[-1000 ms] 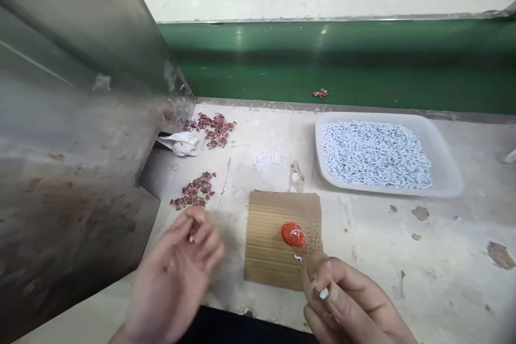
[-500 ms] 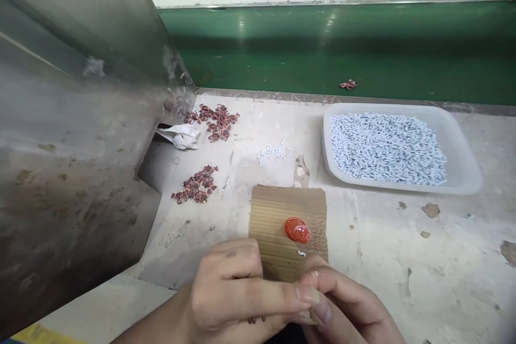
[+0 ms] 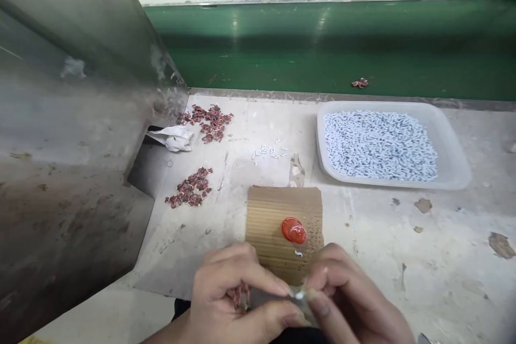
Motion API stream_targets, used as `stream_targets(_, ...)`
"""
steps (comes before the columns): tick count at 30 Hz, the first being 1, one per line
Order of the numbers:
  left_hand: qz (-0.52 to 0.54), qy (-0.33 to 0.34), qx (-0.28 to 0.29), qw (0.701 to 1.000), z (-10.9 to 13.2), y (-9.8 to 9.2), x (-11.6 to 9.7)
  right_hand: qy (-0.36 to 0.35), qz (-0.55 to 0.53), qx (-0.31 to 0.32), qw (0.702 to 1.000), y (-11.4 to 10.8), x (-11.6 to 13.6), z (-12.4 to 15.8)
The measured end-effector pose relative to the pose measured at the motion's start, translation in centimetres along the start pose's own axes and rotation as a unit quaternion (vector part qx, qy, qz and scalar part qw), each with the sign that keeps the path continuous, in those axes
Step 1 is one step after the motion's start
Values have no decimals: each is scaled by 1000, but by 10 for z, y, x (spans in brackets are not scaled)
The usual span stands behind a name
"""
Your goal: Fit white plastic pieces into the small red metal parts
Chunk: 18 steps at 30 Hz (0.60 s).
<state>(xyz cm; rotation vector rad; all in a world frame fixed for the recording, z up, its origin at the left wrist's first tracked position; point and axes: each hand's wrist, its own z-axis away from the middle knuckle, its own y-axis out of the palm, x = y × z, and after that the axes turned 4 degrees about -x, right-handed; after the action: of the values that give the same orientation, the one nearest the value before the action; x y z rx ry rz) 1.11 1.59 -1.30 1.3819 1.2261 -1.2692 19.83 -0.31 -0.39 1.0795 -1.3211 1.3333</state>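
My left hand point(image 3: 231, 298) and my right hand point(image 3: 350, 301) meet at the bottom edge, fingertips pinched together over a tiny white piece point(image 3: 299, 295). A small reddish coiled part point(image 3: 241, 294) shows under my left fingers. Just beyond them lies a square of brown cardboard point(image 3: 278, 226) with a blob of red paste point(image 3: 294, 230) and one small white piece point(image 3: 298, 253) on it.
A clear plastic tray point(image 3: 453, 169) of small white pieces stands at the right. Two heaps of reddish parts point(image 3: 190, 188) point(image 3: 209, 121), a crumpled white scrap point(image 3: 174, 138) and scattered white bits point(image 3: 266, 151) lie left of centre. A metal housing point(image 3: 72, 134) fills the left. A green belt point(image 3: 330, 48) carries one reddish part point(image 3: 360, 83).
My left hand came in from the left and joined the right hand; both now pinch a small white piece. The reddish part on the belt drifted right.
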Motion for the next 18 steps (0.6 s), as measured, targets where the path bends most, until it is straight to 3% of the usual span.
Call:
stream_targets(6, -134, -157, 24, 978, 3, -45, 5, -40, 151, 18, 988, -14, -3, -24)
stream_targets(9, -121, -201, 43, 971, 3, -54, 7, -67, 221, 52, 972, -23, -5, -33)
stream_targets(15, -95, -169, -36, 980, -3, -52, 8, -143, 369, 183, 900, -39, -12, -51)
stream_targets(18, -117, -131, -35, 984, -5, -53, 6, -160, 386, 196, 887, -44, -12, -55)
